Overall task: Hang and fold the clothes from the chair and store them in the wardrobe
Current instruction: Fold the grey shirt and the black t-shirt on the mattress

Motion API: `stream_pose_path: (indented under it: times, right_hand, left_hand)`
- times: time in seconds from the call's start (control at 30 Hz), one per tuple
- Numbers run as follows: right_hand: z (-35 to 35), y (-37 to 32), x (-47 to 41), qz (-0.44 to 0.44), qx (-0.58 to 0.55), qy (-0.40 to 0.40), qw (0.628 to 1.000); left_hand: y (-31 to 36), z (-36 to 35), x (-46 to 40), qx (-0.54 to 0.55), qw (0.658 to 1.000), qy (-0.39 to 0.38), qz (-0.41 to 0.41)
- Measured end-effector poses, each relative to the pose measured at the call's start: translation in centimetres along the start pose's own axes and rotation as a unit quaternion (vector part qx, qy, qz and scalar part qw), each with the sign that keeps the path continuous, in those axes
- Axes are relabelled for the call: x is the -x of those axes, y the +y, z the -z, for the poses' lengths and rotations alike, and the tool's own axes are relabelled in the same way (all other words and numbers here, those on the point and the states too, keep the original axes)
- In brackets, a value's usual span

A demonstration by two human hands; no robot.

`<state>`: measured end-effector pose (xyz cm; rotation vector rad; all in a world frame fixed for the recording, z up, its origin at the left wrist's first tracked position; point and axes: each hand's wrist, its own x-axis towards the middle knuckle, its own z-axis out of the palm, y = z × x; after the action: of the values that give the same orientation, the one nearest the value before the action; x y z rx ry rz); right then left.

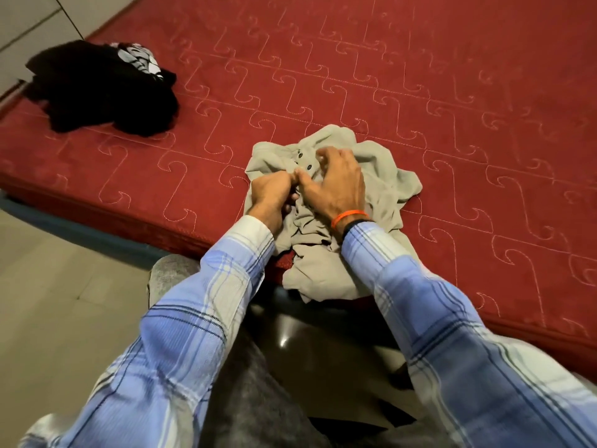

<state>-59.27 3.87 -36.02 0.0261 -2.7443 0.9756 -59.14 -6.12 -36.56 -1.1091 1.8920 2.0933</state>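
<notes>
The left hand (273, 195) and right hand (336, 185) cover the middle of the grey shirt (381, 176), hiding its fold. Left of the shirt, the black clothes pile (97, 88) is blurred.

A red quilted mattress (420, 101) with pale stitched hook patterns carries the clothes; it fills most of the view, its near edge running diagonally from left to lower right. Near its far left corner lies a heap of black garments (100, 92) with a black-and-white patterned piece (139, 58) on top. Well apart from it, at the near edge, lies a crumpled beige buttoned shirt (381, 176), part of it hanging over the edge. Beige tiled floor (48, 286) lies beside the mattress.
</notes>
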Motion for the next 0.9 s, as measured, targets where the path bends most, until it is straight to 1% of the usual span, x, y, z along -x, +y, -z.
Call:
stream_pose_path:
  times: [0.07,0.17,0.27,0.37,0.47,0.53,0.6,0.7,0.77,0.8,0.87,0.9]
  right_hand:
    - [0.2,-0.4,-1.4,0.009,0.054,-0.041,0.998]
    - [0.6,-0.3,-2.6,0.005,0.114,-0.125,0.986]
    - [0.6,-0.1,-2.7,0.024,0.141,-0.161,0.976]
    - [0.3,0.0,-2.5,0.050,0.154,-0.149,0.975]
    - [-0.2,0.2,-2.2,0.068,0.175,-0.136,0.973]
    - [-0.4,0.3,-2.4,0.052,0.187,-0.132,0.972]
    - [-0.4,0.1,-2.8,0.034,0.197,-0.138,0.970]
    - [-0.2,-0.3,-3.0,0.040,0.195,-0.141,0.970]
    - [-0.3,-0.3,-2.8,0.033,0.170,-0.125,0.977]
    - [-0.5,-0.1,-2.6,0.016,0.141,-0.105,0.984]
    - [-0.5,0.4,-2.3,-0.050,0.053,-0.051,0.996]
    - [-0.4,0.5,-2.1,-0.088,-0.004,-0.026,0.996]
  left_hand:
    - [0.2,0.2,-0.3,0.025,0.999,0.003,0.022]
    - [0.2,0.4,-0.5,0.044,0.998,0.007,0.043]
    - [-0.1,0.2,-0.7,0.038,0.998,0.025,0.040]
    - [-0.7,-0.3,-1.0,0.022,0.998,0.063,0.009]
    - [-2.2,-0.6,-1.4,-0.030,0.992,0.093,-0.076]
    - [-2.8,-0.5,-1.7,-0.050,0.988,0.095,-0.113]
    - [-2.9,-0.2,-2.0,-0.040,0.989,0.085,-0.115]
    - [-2.8,-0.2,-2.2,-0.008,0.992,0.068,-0.107]
    - [-3.0,-0.1,-2.3,-0.002,0.992,0.067,-0.107]
    - [-3.1,-0.1,-2.3,-0.001,0.992,0.065,-0.108]
    - [-3.1,-0.1,-2.2,-0.002,0.992,0.062,-0.109]
    - [-3.1,-0.1,-2.3,-0.004,0.992,0.066,-0.108]
